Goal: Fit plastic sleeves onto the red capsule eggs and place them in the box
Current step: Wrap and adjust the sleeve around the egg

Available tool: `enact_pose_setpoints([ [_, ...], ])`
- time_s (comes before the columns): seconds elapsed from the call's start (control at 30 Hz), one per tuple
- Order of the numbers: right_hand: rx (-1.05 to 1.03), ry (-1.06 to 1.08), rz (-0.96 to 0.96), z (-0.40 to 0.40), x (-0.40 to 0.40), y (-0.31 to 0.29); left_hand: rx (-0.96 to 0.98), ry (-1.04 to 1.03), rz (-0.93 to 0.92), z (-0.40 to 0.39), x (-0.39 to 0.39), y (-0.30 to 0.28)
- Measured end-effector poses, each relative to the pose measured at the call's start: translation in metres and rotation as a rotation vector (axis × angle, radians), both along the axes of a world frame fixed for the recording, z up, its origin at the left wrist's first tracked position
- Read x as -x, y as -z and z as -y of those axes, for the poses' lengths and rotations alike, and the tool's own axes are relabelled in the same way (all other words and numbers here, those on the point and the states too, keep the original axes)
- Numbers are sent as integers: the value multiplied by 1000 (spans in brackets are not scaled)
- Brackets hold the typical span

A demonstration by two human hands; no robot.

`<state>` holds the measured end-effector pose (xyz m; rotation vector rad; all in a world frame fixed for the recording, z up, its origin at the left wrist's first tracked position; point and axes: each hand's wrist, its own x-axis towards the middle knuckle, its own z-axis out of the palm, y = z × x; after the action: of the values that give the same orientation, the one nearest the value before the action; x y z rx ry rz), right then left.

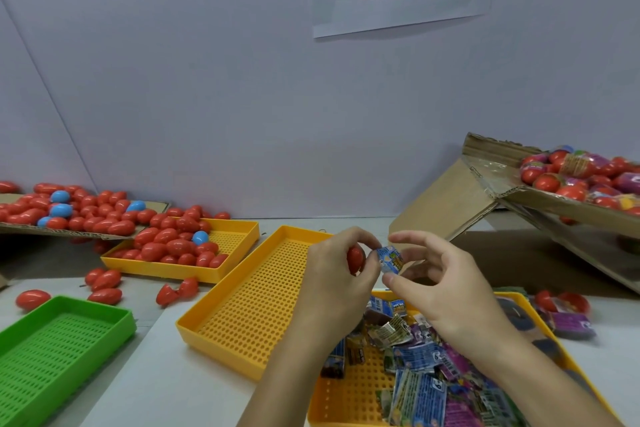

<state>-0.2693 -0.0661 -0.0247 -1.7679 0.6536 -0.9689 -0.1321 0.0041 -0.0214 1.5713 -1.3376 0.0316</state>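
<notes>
the cardboard box (540,199) sits tilted at my far right, already holding sleeved eggs, and the nearer yellow tray (349,395) under my wrists is strewn with flat printed sleeves. between them and the bare yellow tray (249,308), my left hand (332,274) has its fingers curled round a red capsule egg (356,258), its tip pointing right. my right hand (446,291) pinches a blue plastic sleeve (390,259) between thumb and forefinger, touching or just beside the egg's tip. to do this well, i think i should keep the sleeve's mouth rounded open, line it square on the egg's narrow end, then slide it over evenly without creasing.
</notes>
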Motion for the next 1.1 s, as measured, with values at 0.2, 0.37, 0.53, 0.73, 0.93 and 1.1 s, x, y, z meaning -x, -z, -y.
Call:
enact_pose_setpoints([
  [0.2,-16,-99,21,-2,3,-4,-1,-2,-9,0,-1,2],
  [0.37,-85,-42,120,-2,3,-7,-15,9,16,-1,-3,-1],
  [0.53,-154,-122,108,-1,4,-6,20,43,-129,0,-1,-1],
  [0.73,-188,-225,147,-2,6,-10,10,97,-348,-1,1,-5],
  [0.93,-199,-272,211,-1,7,-12,21,157,-468,-2,2,-8],
  [1.1,-199,-265,231,-1,7,-13,3,173,-460,-3,3,-8],
])
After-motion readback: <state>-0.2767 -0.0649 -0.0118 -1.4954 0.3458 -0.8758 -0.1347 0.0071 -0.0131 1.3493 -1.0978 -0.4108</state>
